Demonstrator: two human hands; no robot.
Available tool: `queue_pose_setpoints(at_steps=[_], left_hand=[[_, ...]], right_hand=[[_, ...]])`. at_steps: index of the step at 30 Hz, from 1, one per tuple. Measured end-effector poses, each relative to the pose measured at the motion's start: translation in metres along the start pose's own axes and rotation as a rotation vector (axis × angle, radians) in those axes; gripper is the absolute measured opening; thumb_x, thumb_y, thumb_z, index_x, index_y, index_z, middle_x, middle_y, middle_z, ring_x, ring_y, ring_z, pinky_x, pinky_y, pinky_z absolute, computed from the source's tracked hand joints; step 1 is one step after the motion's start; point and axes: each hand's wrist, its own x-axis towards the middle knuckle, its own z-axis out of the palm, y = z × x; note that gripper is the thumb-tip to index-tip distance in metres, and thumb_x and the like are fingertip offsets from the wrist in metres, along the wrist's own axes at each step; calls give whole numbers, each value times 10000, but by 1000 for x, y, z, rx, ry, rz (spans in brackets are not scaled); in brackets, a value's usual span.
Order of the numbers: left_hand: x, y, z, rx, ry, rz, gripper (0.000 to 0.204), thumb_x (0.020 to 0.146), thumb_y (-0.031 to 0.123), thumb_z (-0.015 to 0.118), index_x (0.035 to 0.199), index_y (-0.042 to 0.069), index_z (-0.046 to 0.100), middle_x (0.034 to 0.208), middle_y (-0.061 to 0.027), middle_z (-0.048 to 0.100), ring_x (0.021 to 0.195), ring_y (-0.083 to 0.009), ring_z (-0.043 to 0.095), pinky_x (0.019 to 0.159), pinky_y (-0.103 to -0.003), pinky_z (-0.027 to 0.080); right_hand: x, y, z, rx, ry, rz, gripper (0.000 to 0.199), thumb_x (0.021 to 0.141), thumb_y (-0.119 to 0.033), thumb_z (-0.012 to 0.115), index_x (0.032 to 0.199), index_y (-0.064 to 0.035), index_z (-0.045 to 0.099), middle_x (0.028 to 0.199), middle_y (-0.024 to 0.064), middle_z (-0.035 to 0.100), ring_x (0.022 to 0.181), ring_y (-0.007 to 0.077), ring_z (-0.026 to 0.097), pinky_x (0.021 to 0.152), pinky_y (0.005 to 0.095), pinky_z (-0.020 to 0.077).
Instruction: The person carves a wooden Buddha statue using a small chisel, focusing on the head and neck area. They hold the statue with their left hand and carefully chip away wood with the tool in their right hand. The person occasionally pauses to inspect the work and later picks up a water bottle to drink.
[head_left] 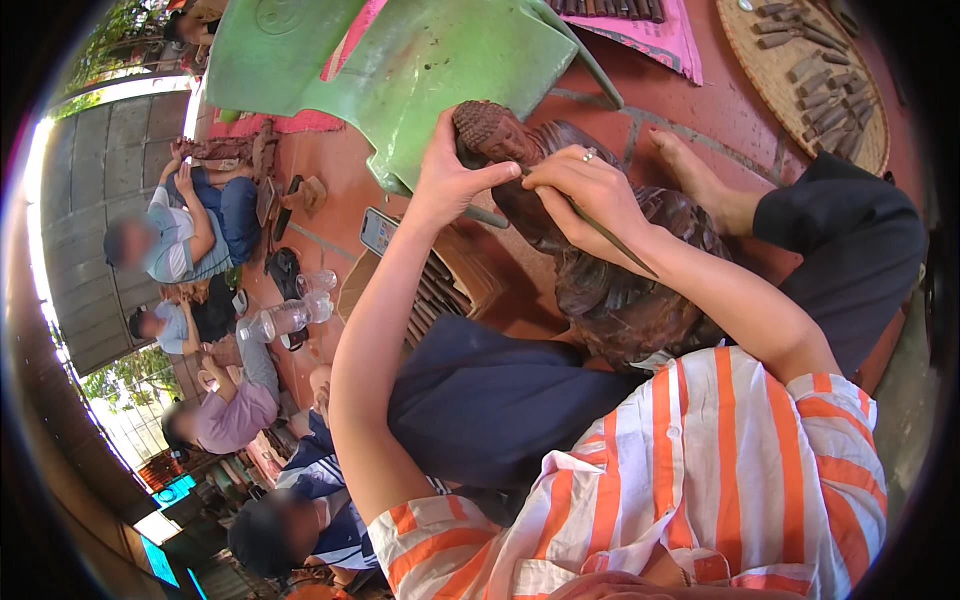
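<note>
dark wood statue (590,250) lies across the lap at centre; left hand (450,180) steadies its head from nine o'clock, fingers wrapped on it, while right hand (590,195) pinches a slim chisel (615,242) at the face. carving detail looks underway; next cut needs light control.

Things around the red tiled floor

A green plastic chair (400,60) lay tipped near a woven tray (770,70) of small wooden pieces; clear plastic bottles (290,315) and a phone (378,230) rested on the tiles, and seated people (190,225) sat at left.
</note>
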Motion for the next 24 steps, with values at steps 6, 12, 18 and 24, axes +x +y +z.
queue_pose_setpoints(at_steps=[6, 12, 18, 24], left_hand=[[2, -1, -8, -78, -37, -10, 800, 712, 63, 815, 1380, 17, 376, 1299, -99, 519, 1240, -190, 487, 1091, -337, 344], [0, -3, -2, 13, -8, 19, 803, 712, 71, 818, 1380, 16, 375, 1301, -105, 515, 1241, -189, 484, 1094, -337, 338], [1, -2, 0, -51, 20, 29, 807, 695, 97, 846, 1349, 2, 384, 1245, -100, 551, 1178, -179, 520, 1049, -333, 385], [3, -3, -8, -65, -8, 30, 812, 690, 122, 858, 1338, -12, 388, 1230, -103, 566, 1158, -178, 534, 1032, -336, 403]], right_hand=[[11, -12, 1, -28, -31, 10, 129, 802, -26, 641, 928, -53, 659, 870, 83, 675, 877, 280, 641, 721, 385, 511], [1, -7, -2, 2, -9, 15, 117, 810, -48, 630, 923, -58, 661, 870, 85, 678, 882, 280, 642, 712, 387, 519], [8, -9, -3, -8, -38, 46, 102, 818, -35, 624, 912, -52, 661, 862, 92, 676, 867, 291, 635, 726, 392, 511], [15, -19, -3, 3, -65, 53, 93, 835, -33, 612, 915, -45, 658, 856, 111, 674, 864, 301, 633, 742, 400, 504]])
